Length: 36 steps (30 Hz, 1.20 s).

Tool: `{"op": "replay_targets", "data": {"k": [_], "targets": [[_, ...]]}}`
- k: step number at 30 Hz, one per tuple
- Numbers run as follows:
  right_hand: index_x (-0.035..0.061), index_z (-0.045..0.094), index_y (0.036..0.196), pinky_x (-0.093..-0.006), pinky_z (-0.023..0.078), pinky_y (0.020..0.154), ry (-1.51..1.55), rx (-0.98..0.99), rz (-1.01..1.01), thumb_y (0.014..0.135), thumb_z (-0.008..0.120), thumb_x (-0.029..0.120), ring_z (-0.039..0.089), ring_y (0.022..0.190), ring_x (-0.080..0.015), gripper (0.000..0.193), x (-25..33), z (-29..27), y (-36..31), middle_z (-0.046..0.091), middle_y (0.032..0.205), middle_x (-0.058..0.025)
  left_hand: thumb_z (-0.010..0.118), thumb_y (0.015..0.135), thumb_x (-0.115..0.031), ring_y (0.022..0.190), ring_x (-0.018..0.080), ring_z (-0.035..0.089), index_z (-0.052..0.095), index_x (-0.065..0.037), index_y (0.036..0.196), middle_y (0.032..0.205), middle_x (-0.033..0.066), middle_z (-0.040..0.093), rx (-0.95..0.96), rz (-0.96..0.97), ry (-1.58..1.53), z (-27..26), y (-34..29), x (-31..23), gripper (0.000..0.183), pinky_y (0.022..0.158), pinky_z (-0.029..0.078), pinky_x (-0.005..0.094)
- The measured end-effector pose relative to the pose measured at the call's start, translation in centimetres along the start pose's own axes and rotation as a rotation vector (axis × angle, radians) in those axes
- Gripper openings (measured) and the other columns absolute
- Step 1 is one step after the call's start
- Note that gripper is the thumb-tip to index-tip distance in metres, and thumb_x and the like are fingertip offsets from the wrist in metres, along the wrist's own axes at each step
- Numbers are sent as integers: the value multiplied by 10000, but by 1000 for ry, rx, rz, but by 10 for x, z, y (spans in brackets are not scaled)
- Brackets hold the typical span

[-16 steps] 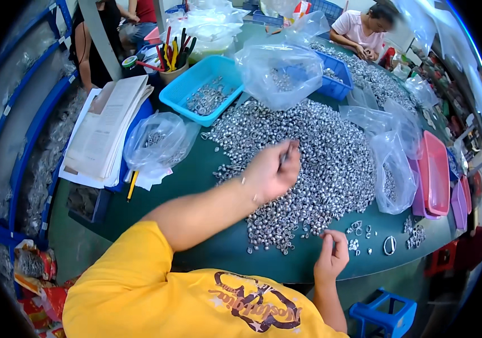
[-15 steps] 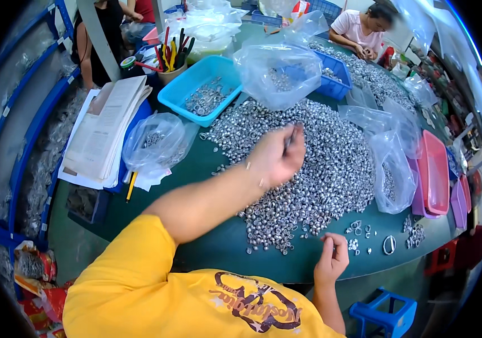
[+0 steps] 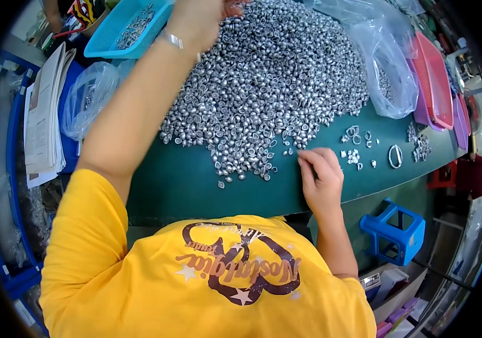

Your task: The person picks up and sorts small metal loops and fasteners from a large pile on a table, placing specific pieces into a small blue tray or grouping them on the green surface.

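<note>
A broad heap of small silver metal pieces, rounded and hollow like little cups, covers the green table. My left hand reaches over the heap's far left side. Its fingers bend down at the picture's upper edge and are partly cut off, so whatever they hold is hidden. Beside the heap's near right edge, my right hand has thumb and forefinger pressed together just above the tabletop. Anything in that pinch is too small to make out. Several loose silver pieces lie to the right of this hand, with a larger silver ring beyond them.
A light-blue basket and a clear plastic bag stand left, by stacked papers. On the right are an open clear bag and a pink basket. A blue stool stands below the table edge.
The view has tilted downward, so the table appears higher. My left hand has moved farther out over the heap. My right hand has shifted slightly left, toward the heap's edge.
</note>
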State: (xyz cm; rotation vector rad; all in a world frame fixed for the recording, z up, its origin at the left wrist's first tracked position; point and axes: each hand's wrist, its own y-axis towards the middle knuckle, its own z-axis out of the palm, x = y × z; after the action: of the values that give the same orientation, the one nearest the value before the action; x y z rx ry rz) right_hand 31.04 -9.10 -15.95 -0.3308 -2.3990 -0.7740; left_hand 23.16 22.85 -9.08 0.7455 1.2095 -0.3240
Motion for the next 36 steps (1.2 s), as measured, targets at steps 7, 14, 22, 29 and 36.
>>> {"op": "replay_targets", "data": {"k": [7, 14, 22, 29, 36], "targets": [[18, 599, 854, -341, 435, 646, 11, 15, 55, 698, 623, -31, 530, 731, -278, 166, -12, 18, 5, 550, 791, -108, 632, 727, -58, 721, 218, 546, 608, -37, 870, 761, 65, 552, 546, 262, 679, 57, -149, 13, 146, 639, 439, 292], [32, 605, 818, -345, 425, 629, -116, 21, -29, 695, 646, 4, 521, 720, -276, 133, -9, 19, 10, 551, 795, -105, 654, 673, -44, 757, 267, 523, 584, -32, 850, 831, 104, 514, 634, 321, 923, 61, -164, 30, 190, 687, 436, 336], [-13, 581, 844, -192, 469, 646, 872, 87, 622, 826, 570, -7, 604, 710, -124, 22, 24, 22, -2, 632, 823, -104, 679, 680, -26, 715, 265, 584, 587, -29, 866, 832, 92, 569, 490, 318, 635, 65, -188, 11, 207, 625, 489, 317], [15, 601, 802, -357, 420, 629, -23, 28, -75, 696, 609, -26, 502, 713, -284, 114, 2, 20, 34, 551, 772, -99, 629, 754, -7, 709, 100, 572, 611, -42, 791, 798, 32, 620, -121, 250, 798, 4, -126, -9, 54, 627, 453, 210], [22, 594, 774, -353, 415, 660, -96, 71, -150, 681, 620, -24, 494, 729, -283, 107, -9, 33, 48, 530, 778, -93, 639, 756, -252, 768, 200, 621, 646, -65, 996, 874, 103, 653, -475, -11, 1575, -197, -46, -24, 304, 714, 481, 303]]}}
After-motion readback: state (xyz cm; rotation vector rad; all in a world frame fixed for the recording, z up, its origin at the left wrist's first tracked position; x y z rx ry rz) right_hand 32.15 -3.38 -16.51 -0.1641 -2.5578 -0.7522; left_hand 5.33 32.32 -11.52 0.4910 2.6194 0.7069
